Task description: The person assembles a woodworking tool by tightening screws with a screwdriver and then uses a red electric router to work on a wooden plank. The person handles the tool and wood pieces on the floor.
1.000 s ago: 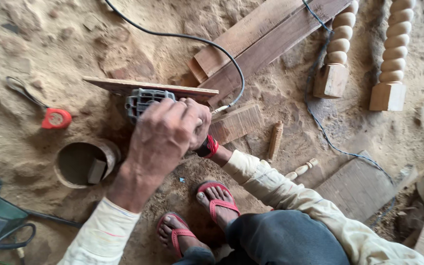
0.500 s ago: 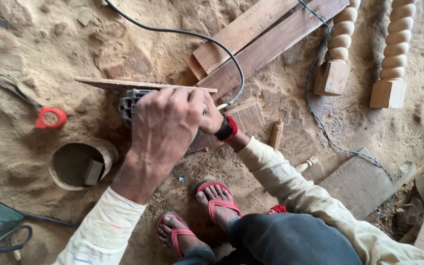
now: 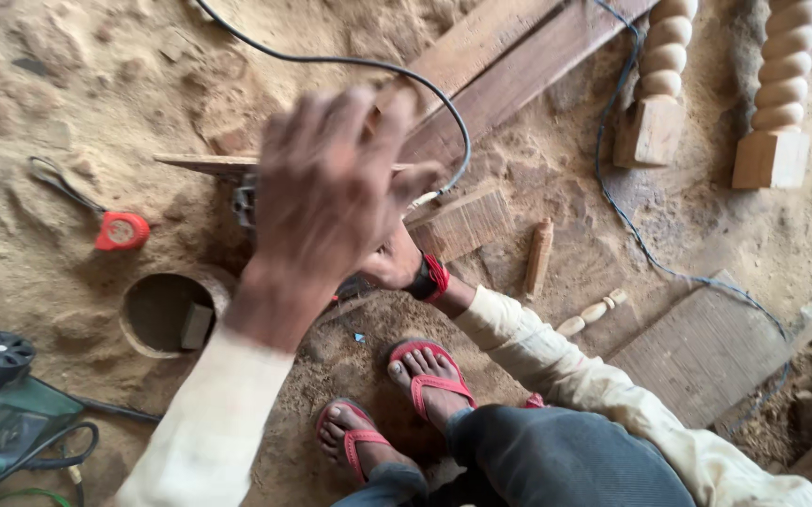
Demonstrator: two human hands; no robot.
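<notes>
Fingers spread wide on my left hand point(image 3: 331, 192), hovering blurred above the grey power tool point(image 3: 245, 202), whose far side meets the thin board point(image 3: 204, 164); I cannot tell my right hand's point(image 3: 392, 263) grip; best lowered squarely.

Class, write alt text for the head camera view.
A blurred left hand is raised over a grey power tool beside a thin wooden board on sawdust. The right hand is below it, mostly hidden. A red tape measure lies nearby.
</notes>
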